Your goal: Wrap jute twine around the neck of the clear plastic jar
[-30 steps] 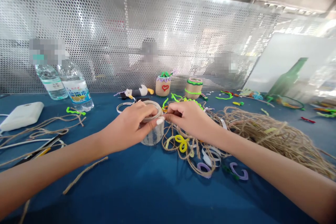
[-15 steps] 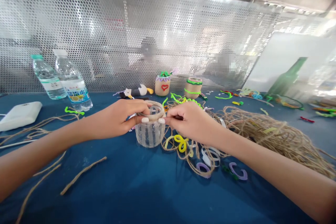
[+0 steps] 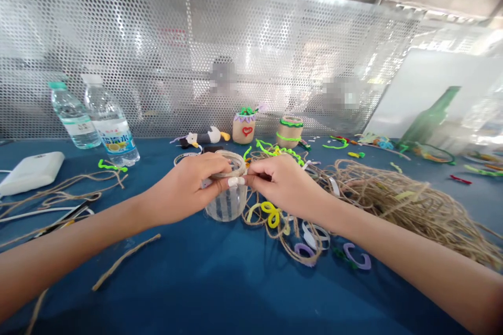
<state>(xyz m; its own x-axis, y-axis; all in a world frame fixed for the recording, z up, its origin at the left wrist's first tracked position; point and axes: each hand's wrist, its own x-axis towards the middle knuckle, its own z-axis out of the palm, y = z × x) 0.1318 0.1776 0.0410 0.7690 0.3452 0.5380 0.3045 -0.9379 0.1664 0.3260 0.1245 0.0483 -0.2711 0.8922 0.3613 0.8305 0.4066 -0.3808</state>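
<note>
A clear jar (image 3: 226,208) with strips of tape down its side stands on the blue table in front of me. Jute twine (image 3: 239,169) goes around its rim. My left hand (image 3: 188,183) is closed over the rim's near left side, fingers at the mouth and thumb pressing the twine from outside. At the right of the rim, my right hand (image 3: 281,182) pinches the twine, its fingertips meeting the left thumb. The exact pinch point is partly hidden.
A large heap of twine (image 3: 393,204) lies to the right, with yellow pipe cleaner loops (image 3: 271,214) nearer the jar. Two decorated jars (image 3: 243,131) stand behind. Water bottles (image 3: 113,128), a white power bank (image 3: 33,172) and a cutter (image 3: 65,217) are at the left.
My left thumb has slid right along the rim to meet my right fingertips. The left forearm has dropped lower, uncovering the cutter. My right hand stays almost where it was.
</note>
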